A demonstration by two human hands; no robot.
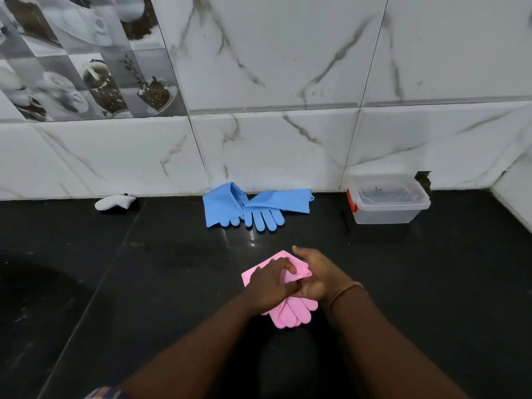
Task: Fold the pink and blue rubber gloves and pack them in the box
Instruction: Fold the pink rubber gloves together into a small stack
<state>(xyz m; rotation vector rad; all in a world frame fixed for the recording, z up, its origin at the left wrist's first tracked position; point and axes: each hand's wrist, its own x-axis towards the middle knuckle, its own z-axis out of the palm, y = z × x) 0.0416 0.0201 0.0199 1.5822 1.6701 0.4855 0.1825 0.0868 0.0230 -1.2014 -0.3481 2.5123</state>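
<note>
The pink gloves [290, 313] lie stacked on the black counter in front of me, cuffs folded over towards the fingers. My left hand [272, 285] presses down on the folded cuff part and pinches its edge. My right hand [318, 279] grips the same fold from the right side. The pink fingers stick out below both hands. Two blue gloves [250, 207] lie flat against the wall, fingers pointing towards me, untouched. The clear plastic box [387, 201] with a red latch stands at the back right with its lid on.
A white hand-held controller [115, 202] lies at the back left by the wall. The black counter [144, 283] meets a marble-tiled wall behind and a raised tile ledge at the far right.
</note>
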